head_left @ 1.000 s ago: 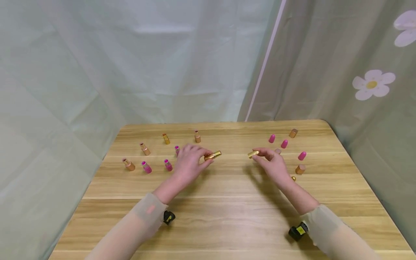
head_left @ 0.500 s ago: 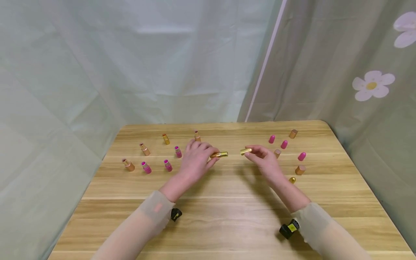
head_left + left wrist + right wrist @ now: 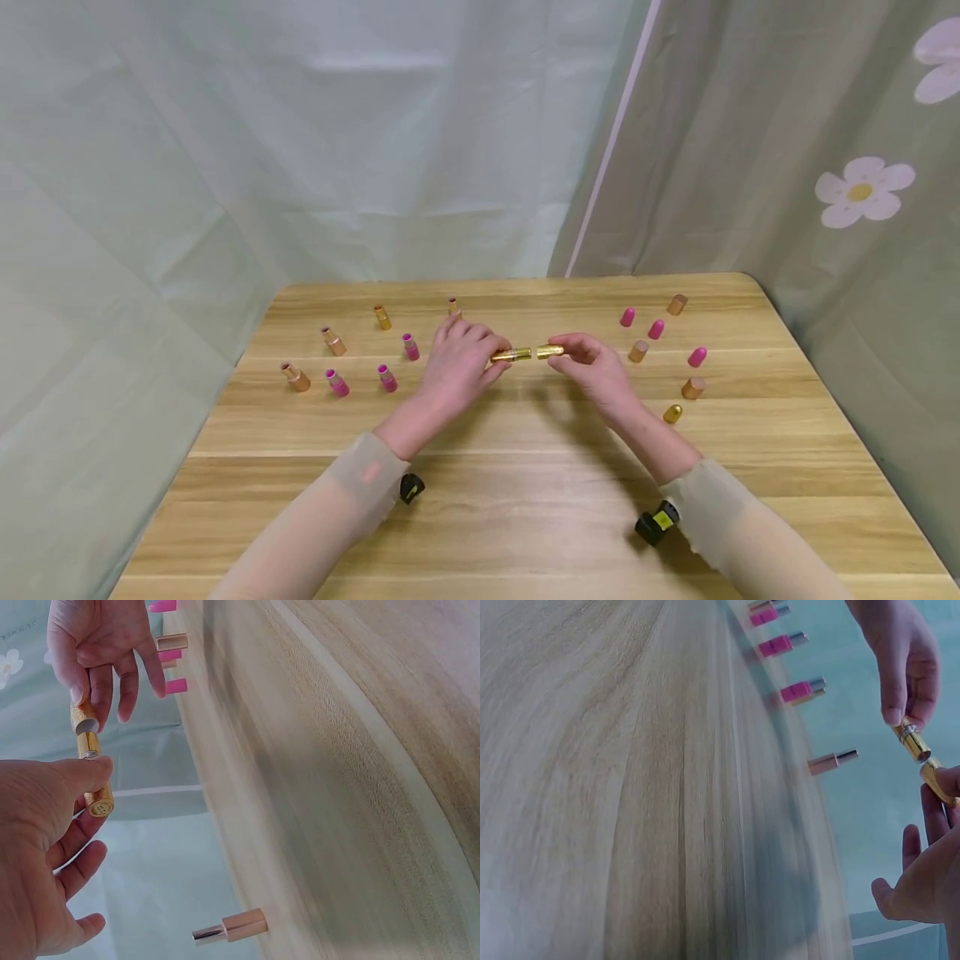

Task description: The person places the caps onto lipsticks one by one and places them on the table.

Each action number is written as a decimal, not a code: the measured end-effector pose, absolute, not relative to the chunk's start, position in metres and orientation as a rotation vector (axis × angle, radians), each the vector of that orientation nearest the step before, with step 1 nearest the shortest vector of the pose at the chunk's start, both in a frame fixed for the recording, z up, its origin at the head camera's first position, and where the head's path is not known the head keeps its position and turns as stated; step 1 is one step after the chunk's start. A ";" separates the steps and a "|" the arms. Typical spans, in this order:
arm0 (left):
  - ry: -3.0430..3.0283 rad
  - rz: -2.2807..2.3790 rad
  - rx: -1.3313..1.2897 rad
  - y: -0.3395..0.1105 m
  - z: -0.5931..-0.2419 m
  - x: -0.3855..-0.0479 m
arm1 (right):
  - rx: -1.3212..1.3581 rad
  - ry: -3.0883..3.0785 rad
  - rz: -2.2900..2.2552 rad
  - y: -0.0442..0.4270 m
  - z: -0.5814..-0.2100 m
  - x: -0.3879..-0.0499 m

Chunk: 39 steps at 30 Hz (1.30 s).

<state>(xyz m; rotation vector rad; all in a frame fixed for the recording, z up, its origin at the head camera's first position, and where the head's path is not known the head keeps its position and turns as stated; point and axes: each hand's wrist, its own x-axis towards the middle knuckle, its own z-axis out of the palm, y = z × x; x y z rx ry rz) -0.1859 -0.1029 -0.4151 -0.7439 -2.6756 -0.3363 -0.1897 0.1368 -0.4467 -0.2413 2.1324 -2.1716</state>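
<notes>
Left hand (image 3: 461, 367): pinching the gold tube (image 3: 519, 354) above the middle of the table (image 3: 517, 517) | Right hand (image 3: 600, 379): pinching the gold cap (image 3: 550, 352), also above the table's middle | Change: the gap has narrowed; ends face each other, seemingly near alignment, not joined | Pink tubes (image 3: 387, 378): table's left; pink caps (image 3: 697, 357): table's right

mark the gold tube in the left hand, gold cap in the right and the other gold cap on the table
Gold tube (image 3: 517, 355): head view, its exposed side
Held gold cap (image 3: 549, 352): head view, its side wall
Other gold cap (image 3: 672, 414): head view, middle of its body
</notes>
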 end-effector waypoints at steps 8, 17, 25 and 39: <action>-2.677 -0.325 -0.763 -0.103 -0.415 -0.186 | -0.274 2.103 -2.161 0.132 -0.447 -0.189; -2.663 -0.335 -0.782 -0.101 -0.416 -0.187 | -0.289 2.086 -2.158 0.128 -0.447 -0.188; -2.634 -0.376 -0.805 -0.099 -0.415 -0.186 | -0.319 2.160 -2.085 0.126 -0.448 -0.188; -2.623 -0.369 -0.841 -0.099 -0.414 -0.186 | -0.340 2.201 -2.052 0.125 -0.450 -0.188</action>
